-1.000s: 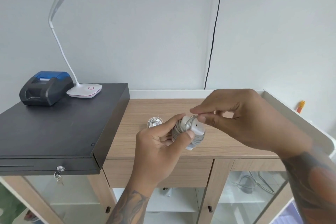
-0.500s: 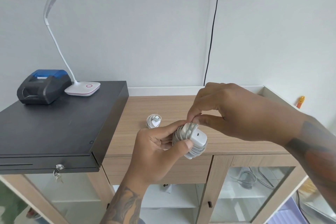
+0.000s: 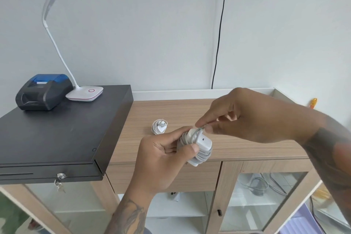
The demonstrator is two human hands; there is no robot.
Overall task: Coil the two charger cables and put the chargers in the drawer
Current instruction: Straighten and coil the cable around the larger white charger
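Observation:
My left hand grips a white charger brick with its grey cable wound around the body, thumb pressed on the windings. The right hand comes from the right and pinches the cable's end at the brick's top edge between thumb and forefinger. A second white charger, its cable coiled, lies on the wooden counter just behind my left hand. The drawer under the counter front is closed.
A black cash box with keys in its lock sits at the left, holding a receipt printer and a white desk lamp. Glass cabinet doors are below. A black wall cable hangs behind.
My right hand has shifted from over the brick to its upper right edge, still working the cable end. The left hand holds the brick in nearly the same place.

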